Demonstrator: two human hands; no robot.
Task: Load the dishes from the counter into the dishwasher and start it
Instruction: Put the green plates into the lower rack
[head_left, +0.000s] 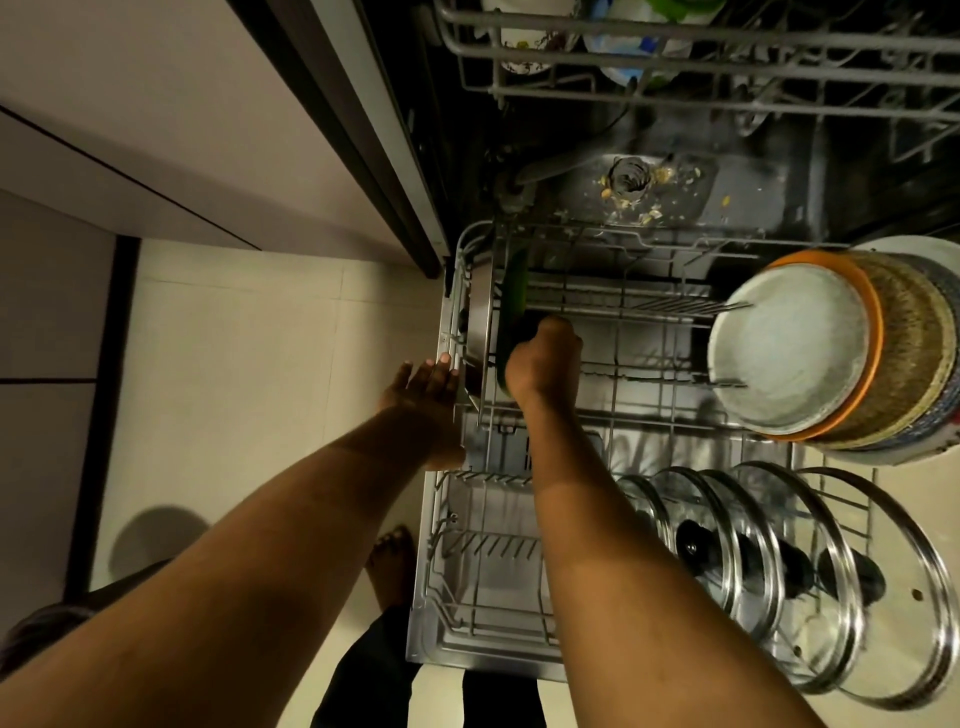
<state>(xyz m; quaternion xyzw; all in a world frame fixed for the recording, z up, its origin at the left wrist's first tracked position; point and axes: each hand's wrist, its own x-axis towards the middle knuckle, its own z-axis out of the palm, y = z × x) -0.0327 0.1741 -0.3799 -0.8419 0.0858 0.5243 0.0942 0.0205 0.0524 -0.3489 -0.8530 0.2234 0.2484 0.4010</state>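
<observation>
The dishwasher's lower rack (644, 415) is pulled out over the open door. At its left end a green plate (515, 288) stands on edge, and my right hand (543, 358) grips its lower rim. A steel pan or tray (480, 312) stands just left of the plate. My left hand (428, 382) rests with straight fingers on the rack's left rim. A row of plates (789, 353) stands at the right end of the rack. Several glass lids (769, 561) with black knobs stand in the front right tines.
The upper rack (675, 52) is pulled out above, holding cups and bowls. Food scraps lie around the filter (631, 179) on the tub floor. A cabinet front (156, 130) lies to the left, tiled floor below. My bare foot (392, 564) stands by the door's left edge.
</observation>
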